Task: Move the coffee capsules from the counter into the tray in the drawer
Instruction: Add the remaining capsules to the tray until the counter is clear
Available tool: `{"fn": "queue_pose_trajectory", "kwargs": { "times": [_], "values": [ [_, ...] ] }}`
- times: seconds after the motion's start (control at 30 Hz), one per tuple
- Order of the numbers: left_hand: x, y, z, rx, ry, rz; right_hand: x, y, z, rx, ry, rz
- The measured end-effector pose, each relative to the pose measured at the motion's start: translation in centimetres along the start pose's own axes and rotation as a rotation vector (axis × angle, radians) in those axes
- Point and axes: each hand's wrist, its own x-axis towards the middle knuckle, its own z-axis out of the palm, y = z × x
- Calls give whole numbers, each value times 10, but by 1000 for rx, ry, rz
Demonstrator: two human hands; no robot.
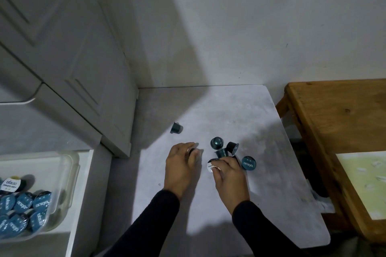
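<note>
Over on the far left the drawer (81,204) is pulled open with a clear tray (71,165) in it, already holding a bunch of blue-lidded capsules (25,204), so a good part of the job looks done. On the counter (240,115) one stray capsule (176,127) lies on its side near the cabinet (83,69), apart from the rest. Next comes the person's left hand (181,166), fingers curled over a dark capsule (191,151) that it seems to be pinching up. The right hand (228,175) is gripping a white-lidded capsule (211,166), right at the edge of a small cluster (222,148) of three teal ones, with a flat blue-lidded capsule (249,163) just beside it. A wooden table (334,121) sits at far right. This looks like the pick-up step, both hands loading up. Next move probably needs a firm hold on both, then a swing left and down to the tray without knocking the cluster around.
</note>
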Motion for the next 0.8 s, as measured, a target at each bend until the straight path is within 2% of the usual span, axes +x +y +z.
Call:
{"fn": "queue_pose_trajectory", "kwargs": {
  "times": [0.2,0.37,0.53,0.67,0.8],
  "values": [
    [-5,1,2,-40,11,-15,2,-2,3,148,-17,119],
    [-10,13,-5,-214,77,-143,4,-4,6,279,-14,228],
    [-11,13,-18,-251,95,-183,8,-12,3,423,-78,422],
    [-19,19,-37,-321,102,-186,17,-34,-18,484,-79,413],
    [-34,40,-75,-418,76,-137,19,-68,-38,555,-16,313]
  ]
}}
